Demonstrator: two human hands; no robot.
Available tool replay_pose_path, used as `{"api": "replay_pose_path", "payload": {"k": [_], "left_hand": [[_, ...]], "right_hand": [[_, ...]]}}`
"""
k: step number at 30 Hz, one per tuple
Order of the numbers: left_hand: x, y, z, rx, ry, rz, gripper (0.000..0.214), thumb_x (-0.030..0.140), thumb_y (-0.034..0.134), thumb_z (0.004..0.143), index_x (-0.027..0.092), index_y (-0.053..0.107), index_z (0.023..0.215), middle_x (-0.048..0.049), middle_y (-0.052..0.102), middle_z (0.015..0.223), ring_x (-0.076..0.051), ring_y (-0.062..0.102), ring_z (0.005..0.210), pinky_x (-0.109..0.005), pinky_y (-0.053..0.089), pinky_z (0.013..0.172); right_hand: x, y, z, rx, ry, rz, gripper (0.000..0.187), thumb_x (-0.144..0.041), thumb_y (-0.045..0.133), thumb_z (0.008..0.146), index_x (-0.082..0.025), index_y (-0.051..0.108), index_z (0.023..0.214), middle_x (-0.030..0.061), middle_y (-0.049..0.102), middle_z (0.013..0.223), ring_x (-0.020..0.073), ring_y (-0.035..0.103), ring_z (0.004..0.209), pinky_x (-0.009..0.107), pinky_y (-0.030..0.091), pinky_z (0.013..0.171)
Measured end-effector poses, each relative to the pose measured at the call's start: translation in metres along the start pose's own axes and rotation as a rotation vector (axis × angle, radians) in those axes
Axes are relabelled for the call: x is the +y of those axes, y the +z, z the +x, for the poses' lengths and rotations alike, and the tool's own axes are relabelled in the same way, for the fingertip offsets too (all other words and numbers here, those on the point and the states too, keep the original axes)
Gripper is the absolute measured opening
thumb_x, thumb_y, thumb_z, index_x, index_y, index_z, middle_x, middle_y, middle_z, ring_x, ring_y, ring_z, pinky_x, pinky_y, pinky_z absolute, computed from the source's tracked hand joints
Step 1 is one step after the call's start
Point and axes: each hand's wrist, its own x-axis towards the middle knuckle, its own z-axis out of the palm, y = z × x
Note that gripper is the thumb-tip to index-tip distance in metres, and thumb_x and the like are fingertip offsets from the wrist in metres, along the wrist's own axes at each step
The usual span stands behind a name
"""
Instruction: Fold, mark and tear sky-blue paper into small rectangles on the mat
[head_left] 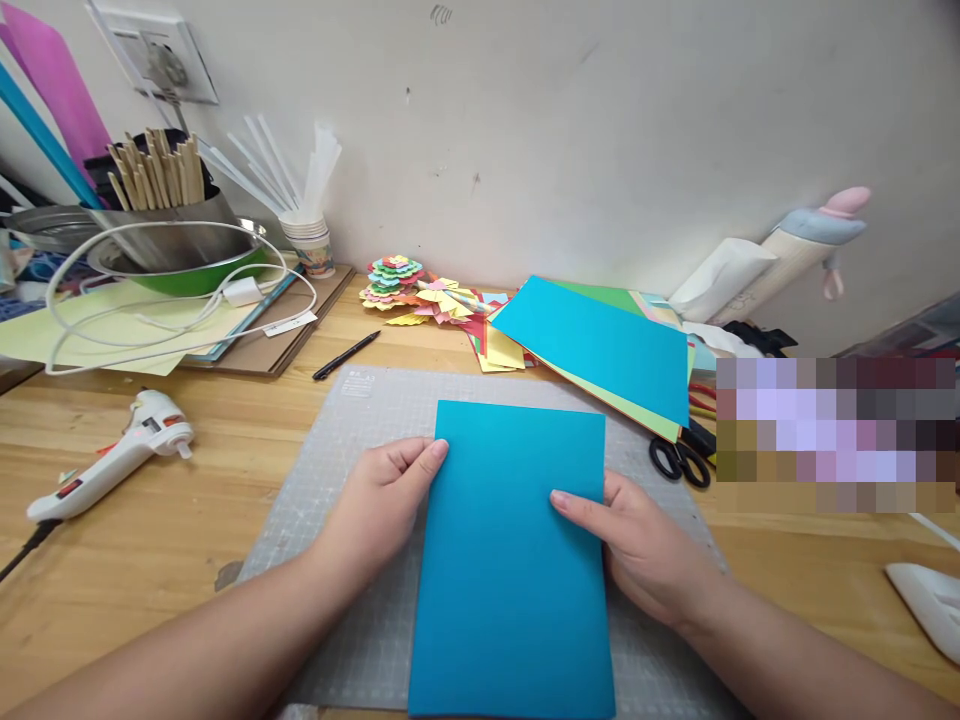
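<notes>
Blue sheet (pixel 514 590) held in both hands above a grey cutting mat (pixel 315 480)

At far left a white glue gun (pixel 116 455) lies on the wooden table (pixel 90 400), its nozzle towards the mat. Behind it stand a metal cup (pixel 180 228) of wooden sticks (pixel 157 170) in a green bowl (pixel 225 280), then stacked paper cups (pixel 319 255) with white sticks. A black pen (pixel 346 356) rests just beyond the mat's upper left corner, with paper flowers (pixel 394 275) near it. A pile of coloured paper (pixel 600 345), blue on top, overlaps the mat's upper right part; black-handled scissors (pixel 682 455) poke out beside it, close to the right hand (pixel 645 545). A pixelated patch hides things further right.

The left forearm enters from the lower left; the left hand (pixel 386 500) pinches the sheet's upper left edge, thumb in front, fingers curled. The right forearm comes from the lower right, thumb stretched across the sheet's face, other fingers closed behind its right edge, mostly hidden.
</notes>
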Motion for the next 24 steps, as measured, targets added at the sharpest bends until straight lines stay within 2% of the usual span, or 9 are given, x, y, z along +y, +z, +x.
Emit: {"api": "replay_pose_path", "payload": {"k": [6,9,10,12,14,16,19,22,24], "left_hand": [[0.001,0.001,-0.001,-0.022,-0.025,-0.014,0.039,0.055,0.050,0.085,0.020,0.061,0.072,-0.0013,0.064,0.068,-0.016,0.057,0.062,-0.030,0.047,0.060],[-0.004,0.001,0.002,-0.049,-0.027,0.012,0.035,0.051,0.050,0.086,0.020,0.061,0.097,0.0001,0.062,0.070,-0.017,0.059,0.064,-0.032,0.049,0.061],[-0.007,0.001,0.003,-0.016,0.013,0.082,0.037,0.048,0.051,0.086,0.020,0.058,0.109,0.0000,0.061,0.073,-0.018,0.060,0.068,-0.035,0.050,0.064],[-0.011,0.001,0.004,0.129,0.160,0.338,0.046,0.040,0.054,0.085,0.021,0.047,0.127,-0.0031,0.063,0.088,-0.022,0.062,0.085,-0.042,0.049,0.078],[-0.014,0.003,0.003,0.260,0.337,0.662,0.049,0.034,0.056,0.085,0.023,0.045,0.132,-0.0079,0.061,0.111,-0.026,0.057,0.106,-0.050,0.042,0.094],[-0.017,0.007,0.001,0.232,0.469,0.928,0.046,0.032,0.054,0.088,0.026,0.047,0.132,-0.0087,0.054,0.131,-0.029,0.048,0.123,-0.056,0.030,0.105],[-0.024,0.014,-0.002,0.049,0.564,1.141,0.045,0.042,0.048,0.093,0.028,0.046,0.136,-0.0052,0.046,0.146,-0.029,0.036,0.136,-0.058,0.012,0.114],[-0.030,0.018,-0.001,-0.018,0.544,1.211,0.050,0.051,0.042,0.095,0.026,0.046,0.138,-0.0043,0.044,0.149,-0.029,0.030,0.141,-0.057,0.003,0.116],[-0.029,0.019,0.000,-0.023,0.525,1.214,0.048,0.050,0.039,0.096,0.026,0.047,0.137,-0.0032,0.043,0.150,-0.028,0.028,0.142,-0.058,0.002,0.117]], "right_hand": [[-0.002,0.002,0.001,0.020,0.033,0.050,0.037,-0.034,0.067,0.085,-0.025,0.064,0.121,0.0085,0.071,0.115,0.0290,0.068,0.103,0.051,0.053,0.090],[-0.002,0.001,0.003,0.062,0.028,0.065,0.038,-0.035,0.068,0.083,-0.023,0.065,0.119,0.0095,0.071,0.115,0.0291,0.068,0.103,0.050,0.053,0.090],[-0.002,0.000,0.003,0.078,0.027,0.063,0.038,-0.035,0.068,0.083,-0.022,0.064,0.119,0.0100,0.071,0.115,0.0293,0.068,0.103,0.050,0.054,0.090],[0.000,-0.001,0.005,0.110,0.034,0.049,0.039,-0.037,0.069,0.083,-0.020,0.064,0.117,0.0114,0.071,0.116,0.0298,0.068,0.103,0.049,0.054,0.089],[0.001,-0.001,0.008,0.143,0.033,0.015,0.040,-0.038,0.069,0.082,-0.018,0.063,0.117,0.0125,0.069,0.118,0.0301,0.067,0.103,0.049,0.054,0.088],[0.002,-0.002,0.013,0.139,0.014,-0.050,0.044,-0.040,0.068,0.083,-0.019,0.060,0.120,0.0129,0.067,0.123,0.0301,0.067,0.104,0.049,0.055,0.088],[0.001,-0.008,0.023,0.156,-0.077,-0.225,0.054,-0.044,0.064,0.085,-0.024,0.049,0.133,0.0127,0.058,0.135,0.0298,0.061,0.115,0.048,0.053,0.090],[-0.005,-0.023,0.029,0.402,-0.326,-0.557,0.058,-0.042,0.058,0.087,-0.027,0.040,0.141,0.0131,0.047,0.144,0.0289,0.051,0.126,0.048,0.049,0.095],[-0.011,-0.034,0.028,0.502,-0.508,-0.930,0.045,-0.038,0.056,0.088,-0.025,0.052,0.130,0.0126,0.052,0.136,0.0296,0.051,0.124,0.050,0.047,0.097]]}}
